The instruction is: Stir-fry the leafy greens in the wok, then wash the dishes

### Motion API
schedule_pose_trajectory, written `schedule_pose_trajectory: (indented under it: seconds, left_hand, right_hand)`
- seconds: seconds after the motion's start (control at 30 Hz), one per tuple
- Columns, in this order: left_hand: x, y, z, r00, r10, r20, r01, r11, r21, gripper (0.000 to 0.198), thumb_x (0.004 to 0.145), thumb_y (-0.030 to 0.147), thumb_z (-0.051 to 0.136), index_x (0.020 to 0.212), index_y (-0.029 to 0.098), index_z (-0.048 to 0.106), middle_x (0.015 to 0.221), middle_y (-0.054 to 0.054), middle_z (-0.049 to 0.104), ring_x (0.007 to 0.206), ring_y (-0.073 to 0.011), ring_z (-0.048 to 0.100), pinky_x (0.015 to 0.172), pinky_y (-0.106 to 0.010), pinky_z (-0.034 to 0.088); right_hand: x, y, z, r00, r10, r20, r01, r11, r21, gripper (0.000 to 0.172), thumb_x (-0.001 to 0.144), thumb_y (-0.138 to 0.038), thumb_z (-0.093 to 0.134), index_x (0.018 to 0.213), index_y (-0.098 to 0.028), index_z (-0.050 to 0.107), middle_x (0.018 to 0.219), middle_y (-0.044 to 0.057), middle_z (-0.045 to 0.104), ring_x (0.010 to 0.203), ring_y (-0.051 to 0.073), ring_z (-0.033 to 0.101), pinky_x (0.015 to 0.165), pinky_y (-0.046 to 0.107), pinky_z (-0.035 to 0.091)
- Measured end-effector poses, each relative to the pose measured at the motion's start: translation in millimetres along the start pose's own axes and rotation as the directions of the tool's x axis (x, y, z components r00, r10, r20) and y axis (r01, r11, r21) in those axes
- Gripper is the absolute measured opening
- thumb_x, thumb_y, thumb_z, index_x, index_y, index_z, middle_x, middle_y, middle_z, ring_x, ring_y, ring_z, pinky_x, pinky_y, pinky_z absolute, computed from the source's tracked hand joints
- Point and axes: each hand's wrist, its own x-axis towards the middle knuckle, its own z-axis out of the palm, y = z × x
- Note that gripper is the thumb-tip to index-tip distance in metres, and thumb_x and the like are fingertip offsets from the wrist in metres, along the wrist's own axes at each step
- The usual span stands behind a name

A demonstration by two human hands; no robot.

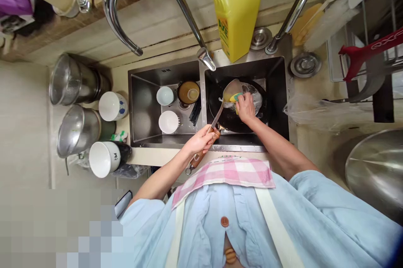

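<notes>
My left hand [201,140] is closed round the handle of a metal spatula [232,89], whose broad head reaches up over the right basin. In my right hand [246,106] is a yellow and green sponge [235,97], pressed against the spatula's head. Beneath both lies a dark wok [233,122] in the right basin, with a pale, wet, soapy-looking patch inside it. A brown wooden handle [197,159] with a metal ring slants below my left hand, over the sink's front edge.
Bowls [168,122], a brown pot [185,92] and dark chopsticks [195,113] lie in the left basin [145,108]. A faucet [185,3] arches above. Behind the right basin stands a yellow bottle [236,16]. Metal pots [74,79] are at left, a large metal bowl [378,167] at right.
</notes>
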Motion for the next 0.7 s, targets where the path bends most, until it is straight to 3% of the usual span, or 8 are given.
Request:
schedule_pose_trajectory:
  seconds: [0.07,0.17,0.33,0.4,0.47,0.53,0.63,0.7]
  left_hand:
    - [-4.2,-2.7,-1.5,0.977,0.148,-0.152,-0.098,0.95,0.297,0.03,0.092,0.036,0.052,0.116,0.02,0.055,0.07,0.002,0.06,0.051,-0.0141,0.054,0.055,-0.027,0.046]
    - [-9.3,-4.1,-5.7,0.906,0.355,-0.229,-0.147,0.772,0.618,0.029,0.089,0.03,0.053,0.116,0.02,0.06,0.088,-0.005,0.069,0.079,-0.0223,0.067,0.075,-0.033,0.05]
    - [-6.4,-5.6,-13.8,0.848,0.471,-0.244,-0.099,0.592,0.8,0.018,0.087,0.022,0.053,0.103,0.02,0.061,0.084,-0.004,0.068,0.075,-0.0214,0.065,0.071,-0.03,0.045]
    - [-0.9,-7.0,-16.2,0.841,0.48,-0.251,-0.079,0.568,0.819,0.016,0.087,0.02,0.053,0.102,0.02,0.06,0.081,-0.003,0.066,0.073,-0.0215,0.064,0.069,-0.03,0.044]
    - [5.7,-8.2,-17.7,0.841,0.477,-0.256,-0.06,0.552,0.831,0.016,0.087,0.019,0.052,0.102,0.019,0.059,0.08,-0.004,0.066,0.072,-0.0222,0.064,0.068,-0.03,0.043]
    - [11.5,-9.0,-18.0,0.845,0.474,-0.246,-0.056,0.537,0.842,0.016,0.088,0.019,0.052,0.103,0.019,0.059,0.082,-0.004,0.067,0.074,-0.023,0.065,0.069,-0.03,0.044]
    - [15.1,-10.6,-17.1,0.854,0.474,-0.214,-0.089,0.539,0.838,0.021,0.087,0.017,0.052,0.107,0.018,0.06,0.088,-0.006,0.069,0.078,-0.0233,0.066,0.071,-0.03,0.044]
    - [12.7,-12.6,-16.3,0.86,0.469,-0.2,-0.11,0.553,0.826,0.022,0.087,0.017,0.052,0.107,0.018,0.06,0.088,-0.006,0.069,0.078,-0.0224,0.065,0.071,-0.029,0.044]
  right_hand:
    - [1.8,13.8,5.1,0.995,0.098,0.036,-0.097,0.995,-0.031,0.021,0.098,-0.014,0.043,0.109,-0.015,0.061,0.126,0.02,0.045,0.113,0.03,0.038,0.092,0.045,0.037]
    - [3.9,29.0,12.3,0.977,0.195,0.088,-0.193,0.981,-0.032,0.022,0.096,-0.006,0.043,0.1,-0.012,0.064,0.119,0.022,0.048,0.11,0.03,0.04,0.089,0.05,0.035]
    - [-2.3,29.9,5.6,0.95,0.248,0.189,-0.253,0.967,0.006,0.017,0.088,-0.009,0.056,0.098,-0.012,0.07,0.099,0.015,0.052,0.09,0.025,0.051,0.081,0.044,0.042]
    - [-15.9,15.5,-5.7,0.983,0.145,0.11,-0.155,0.984,0.088,0.025,0.09,-0.014,0.053,0.109,-0.014,0.069,0.1,0.013,0.052,0.091,0.025,0.053,0.084,0.043,0.045]
    - [-36.0,-8.7,-18.1,0.997,-0.06,-0.05,0.07,0.974,0.215,0.028,0.092,-0.018,0.051,0.114,-0.016,0.067,0.103,0.012,0.052,0.097,0.026,0.053,0.089,0.042,0.046]
    - [-56.5,-38.2,-27.1,0.942,-0.285,-0.176,0.326,0.901,0.285,0.027,0.093,-0.02,0.048,0.113,-0.019,0.067,0.105,0.011,0.052,0.101,0.025,0.051,0.089,0.039,0.046]
    - [-71.8,-74.6,-30.4,0.843,-0.528,-0.104,0.538,0.819,0.197,0.027,0.095,-0.019,0.046,0.11,-0.023,0.068,0.104,0.01,0.052,0.096,0.023,0.048,0.081,0.034,0.045]
    - [-66.8,-83.5,-27.8,0.826,-0.563,-0.017,0.563,0.823,0.079,0.027,0.097,-0.02,0.045,0.11,-0.025,0.068,0.104,0.01,0.054,0.093,0.023,0.046,0.077,0.033,0.042]
